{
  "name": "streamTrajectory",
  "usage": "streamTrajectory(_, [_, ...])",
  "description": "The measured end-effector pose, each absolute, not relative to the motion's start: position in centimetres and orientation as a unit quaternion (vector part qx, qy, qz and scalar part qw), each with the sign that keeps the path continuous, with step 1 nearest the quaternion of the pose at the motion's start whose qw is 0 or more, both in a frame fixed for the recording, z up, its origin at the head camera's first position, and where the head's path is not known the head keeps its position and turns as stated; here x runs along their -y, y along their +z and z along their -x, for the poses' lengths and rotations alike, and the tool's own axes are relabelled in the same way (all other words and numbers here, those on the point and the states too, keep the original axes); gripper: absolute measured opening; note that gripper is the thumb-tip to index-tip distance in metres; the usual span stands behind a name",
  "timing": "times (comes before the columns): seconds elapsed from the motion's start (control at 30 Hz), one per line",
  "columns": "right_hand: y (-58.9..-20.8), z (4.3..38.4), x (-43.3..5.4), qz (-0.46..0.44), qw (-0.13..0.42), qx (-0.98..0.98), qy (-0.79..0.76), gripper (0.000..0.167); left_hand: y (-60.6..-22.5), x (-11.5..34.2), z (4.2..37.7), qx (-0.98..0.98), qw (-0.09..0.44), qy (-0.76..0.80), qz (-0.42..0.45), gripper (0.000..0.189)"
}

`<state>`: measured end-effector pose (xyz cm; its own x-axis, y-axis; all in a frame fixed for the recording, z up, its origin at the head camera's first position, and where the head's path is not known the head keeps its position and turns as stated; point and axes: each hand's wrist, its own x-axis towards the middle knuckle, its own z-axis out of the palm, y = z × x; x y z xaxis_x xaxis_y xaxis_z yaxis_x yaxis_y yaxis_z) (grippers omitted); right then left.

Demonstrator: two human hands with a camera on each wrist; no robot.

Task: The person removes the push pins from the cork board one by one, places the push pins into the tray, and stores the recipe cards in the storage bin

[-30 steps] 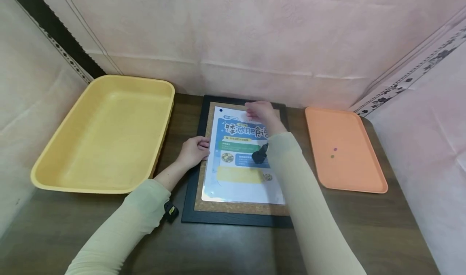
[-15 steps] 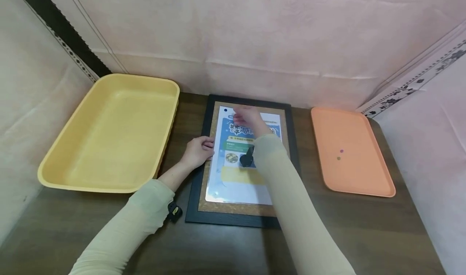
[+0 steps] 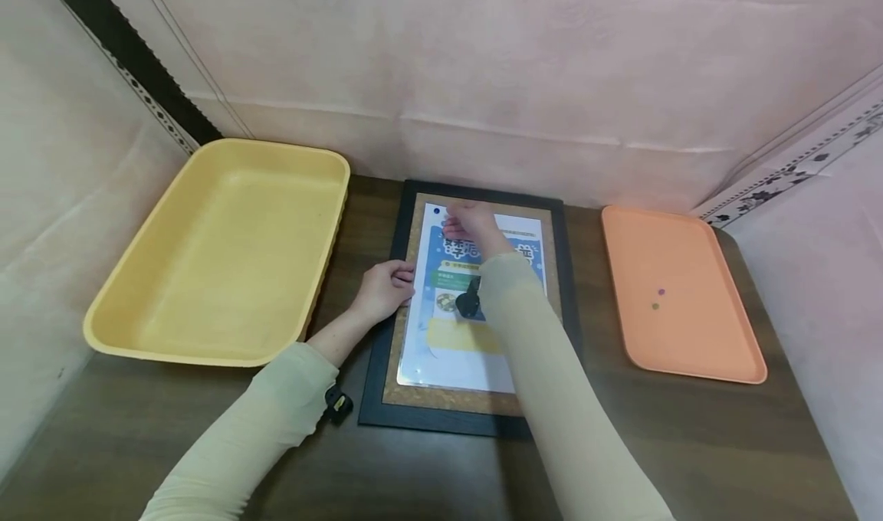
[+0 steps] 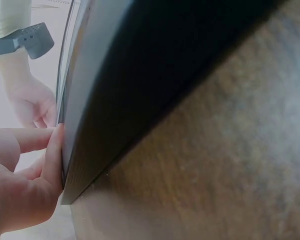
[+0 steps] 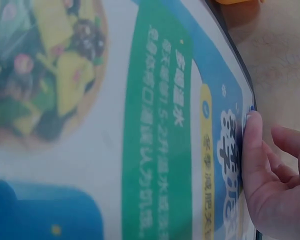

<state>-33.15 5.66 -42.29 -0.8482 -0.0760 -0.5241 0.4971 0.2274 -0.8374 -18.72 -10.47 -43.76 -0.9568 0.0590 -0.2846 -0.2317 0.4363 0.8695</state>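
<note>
A laminated poster (image 3: 441,360) with blue and green print lies on a cork board (image 3: 455,400) in a black frame (image 3: 441,420). A blue pushpin (image 3: 437,211) sits in the poster's top left corner. My left hand (image 3: 386,289) is at the poster's left side; in the left wrist view its thumb and finger meet at the sheet's edge. My right hand (image 3: 472,224) lies over the poster's upper left part. In the right wrist view a straight digit (image 5: 252,135) touches the sheet close to the pin, while the other fingers are bent and hold nothing.
A deep yellow tub (image 3: 224,253) stands to the left. To the right lies a flat orange tray (image 3: 683,329) with two small round pieces (image 3: 658,299), one purple and one greenish. A pale cloth backdrop (image 3: 483,77) hangs behind the dark wooden table (image 3: 428,475).
My right hand has moved left along the poster's top, from the middle to near the pin in its left corner. My left hand has stayed at the poster's left edge.
</note>
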Motion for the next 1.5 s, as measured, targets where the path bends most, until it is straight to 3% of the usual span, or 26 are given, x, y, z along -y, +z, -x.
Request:
streamTrajectory(0.83, [-42.9,34.6,-3.1,-0.155,0.197,-0.823,-0.510,0.018,-43.7,10.0,18.8,-0.836,0.135,0.530,0.051,0.037])
streamTrajectory(1.3, [-41.5,33.3,-4.4,-0.120,0.270,-0.782,-0.549,0.025,-43.9,10.1,18.6,-0.835,0.132,0.531,0.055,0.037])
streamTrajectory(1.5, [-40.9,32.8,-5.4,-0.103,0.275,-0.772,-0.564,0.023,-43.8,10.3,18.7,-0.836,0.128,0.530,0.053,0.037])
